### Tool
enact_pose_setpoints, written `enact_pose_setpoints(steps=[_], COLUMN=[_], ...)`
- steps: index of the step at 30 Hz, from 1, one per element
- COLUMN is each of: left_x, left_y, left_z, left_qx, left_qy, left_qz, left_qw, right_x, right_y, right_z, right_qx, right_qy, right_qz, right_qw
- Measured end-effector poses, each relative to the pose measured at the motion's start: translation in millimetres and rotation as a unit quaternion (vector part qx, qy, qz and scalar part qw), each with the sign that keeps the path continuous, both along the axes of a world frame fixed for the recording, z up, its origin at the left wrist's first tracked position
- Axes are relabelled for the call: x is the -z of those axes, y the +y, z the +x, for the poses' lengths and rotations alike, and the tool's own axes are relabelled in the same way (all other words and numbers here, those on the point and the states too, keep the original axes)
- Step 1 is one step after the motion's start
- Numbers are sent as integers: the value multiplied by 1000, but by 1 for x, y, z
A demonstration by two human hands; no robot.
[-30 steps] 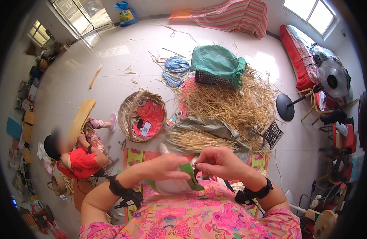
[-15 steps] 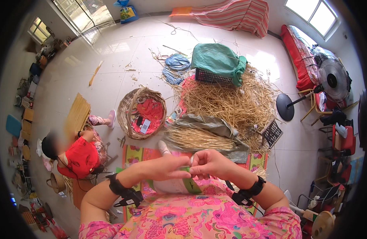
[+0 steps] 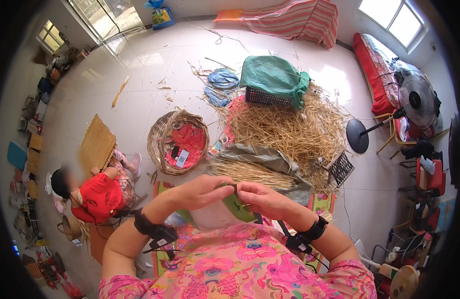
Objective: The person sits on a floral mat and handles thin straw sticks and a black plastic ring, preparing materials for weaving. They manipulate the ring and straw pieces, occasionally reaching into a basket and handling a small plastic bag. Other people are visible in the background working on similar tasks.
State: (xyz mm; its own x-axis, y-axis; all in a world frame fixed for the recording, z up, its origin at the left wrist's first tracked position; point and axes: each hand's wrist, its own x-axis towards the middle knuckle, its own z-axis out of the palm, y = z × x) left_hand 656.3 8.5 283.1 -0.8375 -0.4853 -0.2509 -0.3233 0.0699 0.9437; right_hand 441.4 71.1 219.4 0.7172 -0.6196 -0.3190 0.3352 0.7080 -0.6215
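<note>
A white plastic bag with green edges (image 3: 219,215) hangs close against my pink patterned shirt. My left hand (image 3: 204,191) is closed over its upper rim, the fingers bent across the top. My right hand (image 3: 262,199) pinches the green part of the same rim, its fingertips nearly touching those of the left. Whatever the bag holds is hidden from view. Just beyond my hands, a bundle of straw (image 3: 257,173) lies on a grey-green sheet (image 3: 289,162).
A wicker basket (image 3: 155,149) holds red cloth and a card. Loose straw (image 3: 289,124) surrounds a black crate under green cloth (image 3: 270,74). A seated co-worker in red (image 3: 101,197) handles a woven straw piece (image 3: 97,144) at left. A fan (image 3: 358,135) stands right.
Both my hands have moved slightly up and away from me, lifting the bag's rim, so more of the bag shows. The co-worker's straw piece has tilted.
</note>
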Motion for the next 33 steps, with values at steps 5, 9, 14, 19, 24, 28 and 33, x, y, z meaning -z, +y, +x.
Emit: enact_pose_setpoints(steps=[5, 9, 14, 19, 24, 28, 33], left_x=[23, 23, 30, 34, 40, 46, 22], left_y=[4, 9, 17, 10, -1, -15, -31], left_z=[-7, -11, -16, -22, -27, -32, -46], left_qx=[-39, -28, -24, 5, 54, 114, 113], left_qy=[81, 92, 103, 99, 74, 55, -35], left_qz=[-47, -28, -55, -86, -127, -145, -294], left_qw=[995, 995, 993, 991, 988, 981, 948], right_x=[1, -6, -2, 3, 6, -3, 14], right_y=[-1, -2, -5, -2, 4, 8, 4], right_z=[1, -5, -12, -13, -4, 1, -6], right_qx=[37, 24, -17, -13, 35, 71, 135], right_qy=[4, 77, 82, 57, 47, 64, 73], right_qz=[34, -75, -107, -85, -57, 15, -67], right_qw=[999, 994, 991, 995, 997, 995, 986])
